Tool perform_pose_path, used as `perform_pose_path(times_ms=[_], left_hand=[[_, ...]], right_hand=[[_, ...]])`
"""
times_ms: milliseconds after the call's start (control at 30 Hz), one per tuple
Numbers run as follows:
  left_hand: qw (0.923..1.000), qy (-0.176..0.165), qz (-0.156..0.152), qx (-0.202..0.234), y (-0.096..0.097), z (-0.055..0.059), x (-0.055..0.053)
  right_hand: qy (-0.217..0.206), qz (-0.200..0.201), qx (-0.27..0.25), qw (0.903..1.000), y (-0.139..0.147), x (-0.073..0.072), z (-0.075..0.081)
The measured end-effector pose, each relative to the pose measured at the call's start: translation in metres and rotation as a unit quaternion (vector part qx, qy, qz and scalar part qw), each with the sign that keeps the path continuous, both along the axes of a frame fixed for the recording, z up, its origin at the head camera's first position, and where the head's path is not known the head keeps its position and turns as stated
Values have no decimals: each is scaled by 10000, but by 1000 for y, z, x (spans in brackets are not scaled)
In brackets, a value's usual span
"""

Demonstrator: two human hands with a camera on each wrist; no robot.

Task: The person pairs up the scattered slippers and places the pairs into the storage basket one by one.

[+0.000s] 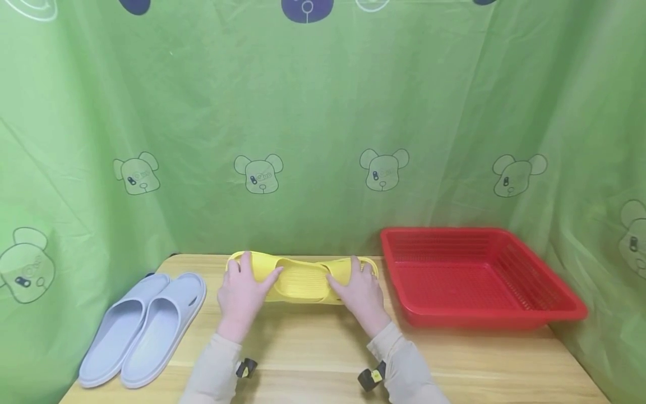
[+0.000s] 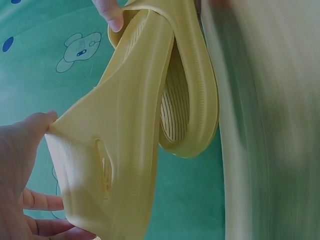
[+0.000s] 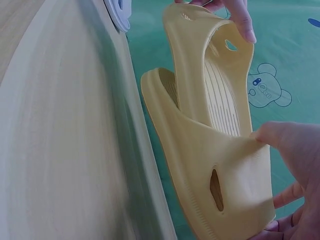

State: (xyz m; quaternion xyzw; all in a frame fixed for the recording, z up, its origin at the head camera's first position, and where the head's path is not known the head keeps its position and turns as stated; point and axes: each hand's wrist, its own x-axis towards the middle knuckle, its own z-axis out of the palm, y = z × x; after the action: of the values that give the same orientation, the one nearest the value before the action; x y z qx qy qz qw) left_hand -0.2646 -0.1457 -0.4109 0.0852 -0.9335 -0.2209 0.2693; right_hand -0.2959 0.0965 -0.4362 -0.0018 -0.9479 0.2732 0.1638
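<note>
Two yellow slippers (image 1: 303, 280) are raised above the tabletop, toes pointing opposite ways and one partly tucked into the other. At the left end, my left hand (image 1: 242, 294) grips one slipper's upper, thumb on the opening's edge and fingers at the toe. My right hand (image 1: 364, 292) holds the other slipper the same way at the right end. The right wrist view shows the left-held slipper's sole running into the opening of the right-held slipper (image 3: 235, 165). A slot shows in the side of the left-held slipper (image 2: 130, 110).
A pair of pale blue slippers (image 1: 161, 328) lies side by side on the left of the wooden table (image 1: 313, 353). At the right stands a red plastic basket (image 1: 484, 320) with slotted walls. Green curtain (image 1: 323, 112) with bear heads surrounds the table's back and sides.
</note>
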Motion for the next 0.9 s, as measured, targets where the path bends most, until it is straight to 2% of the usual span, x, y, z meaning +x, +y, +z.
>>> perform_pose_path(times_ms=[300,667,767,900], left_hand=[[9999,-102,-14,-61,4,-2,0],[9997,-42,-123,-209,14,-7,0],[9991,-148,-287,-285,14,-10,-2],[9961,-278,-655,-527,13,-12,-3]], right_hand=[[89,-1,6,10000,0,0,-2],[329,4,173,9993,-1,-1,-5],[246,-5,205,9995,2,-3,-3],[83,-27,240,9997,9,-7,-4]])
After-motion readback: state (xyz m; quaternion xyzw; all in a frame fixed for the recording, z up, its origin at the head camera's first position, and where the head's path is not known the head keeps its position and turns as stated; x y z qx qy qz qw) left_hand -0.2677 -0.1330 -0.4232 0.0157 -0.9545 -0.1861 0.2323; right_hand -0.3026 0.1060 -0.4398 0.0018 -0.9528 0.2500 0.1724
